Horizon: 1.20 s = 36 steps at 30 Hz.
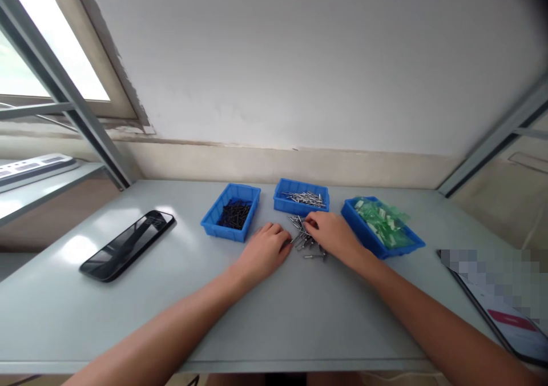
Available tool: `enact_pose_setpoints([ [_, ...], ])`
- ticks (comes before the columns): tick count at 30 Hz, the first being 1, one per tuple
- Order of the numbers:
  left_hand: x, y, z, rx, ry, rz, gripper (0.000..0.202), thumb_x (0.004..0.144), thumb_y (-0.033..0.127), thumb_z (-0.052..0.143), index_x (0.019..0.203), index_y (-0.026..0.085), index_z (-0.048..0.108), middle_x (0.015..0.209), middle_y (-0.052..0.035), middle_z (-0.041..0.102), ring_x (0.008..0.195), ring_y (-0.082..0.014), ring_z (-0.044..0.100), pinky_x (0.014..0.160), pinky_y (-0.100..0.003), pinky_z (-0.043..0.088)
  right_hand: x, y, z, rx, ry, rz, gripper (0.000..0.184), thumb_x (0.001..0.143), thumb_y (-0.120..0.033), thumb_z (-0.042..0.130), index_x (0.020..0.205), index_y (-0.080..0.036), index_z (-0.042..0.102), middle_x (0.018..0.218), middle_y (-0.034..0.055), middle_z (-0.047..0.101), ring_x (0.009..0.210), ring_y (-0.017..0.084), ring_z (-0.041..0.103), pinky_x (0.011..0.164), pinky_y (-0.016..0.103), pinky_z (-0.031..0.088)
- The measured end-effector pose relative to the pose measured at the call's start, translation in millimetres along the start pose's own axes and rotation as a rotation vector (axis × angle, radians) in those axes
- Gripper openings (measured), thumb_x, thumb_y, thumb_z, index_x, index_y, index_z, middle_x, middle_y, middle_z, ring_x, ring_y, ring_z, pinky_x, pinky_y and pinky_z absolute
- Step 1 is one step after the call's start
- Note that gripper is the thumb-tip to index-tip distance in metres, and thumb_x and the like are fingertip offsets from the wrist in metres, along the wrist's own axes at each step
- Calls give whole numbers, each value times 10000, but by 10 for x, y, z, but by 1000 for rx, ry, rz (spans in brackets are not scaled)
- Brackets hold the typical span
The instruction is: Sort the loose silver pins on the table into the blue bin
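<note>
A loose pile of slim silver screws (314, 256) lies on the grey table, in front of the middle blue bin. My right hand (331, 232) reaches over the pile from the right, its thumb and forefinger pinched together at the screws. At the pile's left edge rests my left hand (266, 246), fingers curled and thumb close to the forefinger; whatever it may hold is hidden. More silver screws (306, 198) fill part of the middle blue bin (295, 206). Black screws (234, 213) lie in the left blue bin (222, 232).
Right of my hands, a blue bin (372, 243) holds green plastic packets (383, 223). A black phone (128, 246) lies at the left, and another device with a lit screen (492, 300) at the right. Behind the table (274, 329) rises a wall; metal posts (96, 129) flank it.
</note>
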<state>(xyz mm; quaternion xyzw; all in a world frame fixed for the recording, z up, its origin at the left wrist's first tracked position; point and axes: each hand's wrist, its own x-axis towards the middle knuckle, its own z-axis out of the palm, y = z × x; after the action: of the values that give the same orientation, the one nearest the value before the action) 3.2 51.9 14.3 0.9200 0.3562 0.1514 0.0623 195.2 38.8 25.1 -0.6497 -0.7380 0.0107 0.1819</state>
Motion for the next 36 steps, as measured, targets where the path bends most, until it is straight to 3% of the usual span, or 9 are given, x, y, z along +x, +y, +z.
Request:
enact_pose_setpoints([
  [5, -10, 2, 1, -6, 9, 7, 205, 889, 272, 464, 919, 173, 642, 882, -73, 588, 897, -224, 517, 809, -344, 427, 117, -82, 35, -70, -25, 55, 163, 823, -267, 517, 739, -204, 642, 696, 35, 664, 633, 160, 594, 483, 253, 284],
  [13, -6, 10, -5, -8, 19, -11, 210, 881, 240, 456, 861, 158, 648, 855, -80, 593, 882, -231, 534, 780, -345, 438, 88, -158, -49, -99, -89, 45, 171, 810, -223, 492, 720, -193, 634, 713, 49, 668, 628, 171, 583, 492, 264, 261],
  [19, -12, 12, -41, -4, 16, -33, 209, 869, 219, 448, 842, 152, 645, 857, -90, 594, 879, -234, 550, 779, -343, 442, 292, -25, -322, -99, 122, 110, 201, 833, -284, 480, 870, -203, 660, 771, 55, 687, 692, 198, 605, 564, 270, 341],
  [22, -15, 16, -70, 1, 19, -63, 212, 867, 214, 439, 836, 148, 638, 857, -95, 593, 877, -239, 558, 769, -342, 450, 305, 58, -347, -52, 178, 113, 252, 853, -312, 476, 999, -186, 638, 788, 54, 689, 718, 203, 613, 596, 273, 373],
  [26, -21, 20, -109, -4, 54, -107, 205, 868, 210, 424, 856, 151, 620, 874, -93, 595, 872, -235, 572, 752, -330, 460, 116, 54, -209, 48, 212, -26, 227, 875, -280, 443, 980, -191, 623, 789, 39, 675, 723, 189, 611, 657, 282, 416],
  [30, -29, 27, -139, -84, 104, -115, 182, 877, 224, 421, 893, 168, 594, 918, -78, 601, 879, -217, 580, 750, -315, 462, -75, 1, -58, 188, 240, -220, 218, 890, -249, 428, 983, -188, 616, 928, 60, 652, 870, 186, 600, 787, 300, 441],
  [33, -28, 33, -146, -163, 151, -93, 174, 895, 247, 414, 902, 184, 576, 919, -59, 612, 879, -202, 582, 753, -307, 459, -138, -12, -39, 280, 168, -311, 235, 897, -243, 436, 1061, -195, 598, 991, 64, 639, 939, 180, 586, 837, 298, 442],
  [36, -19, 35, -147, -236, 197, -76, 169, 903, 261, 417, 903, 188, 569, 919, -50, 620, 882, -192, 581, 762, -301, 456, -160, -2, -91, 338, 124, -319, 214, 911, -258, 432, 1000, -198, 617, 940, 49, 650, 885, 162, 594, 801, 279, 451],
])
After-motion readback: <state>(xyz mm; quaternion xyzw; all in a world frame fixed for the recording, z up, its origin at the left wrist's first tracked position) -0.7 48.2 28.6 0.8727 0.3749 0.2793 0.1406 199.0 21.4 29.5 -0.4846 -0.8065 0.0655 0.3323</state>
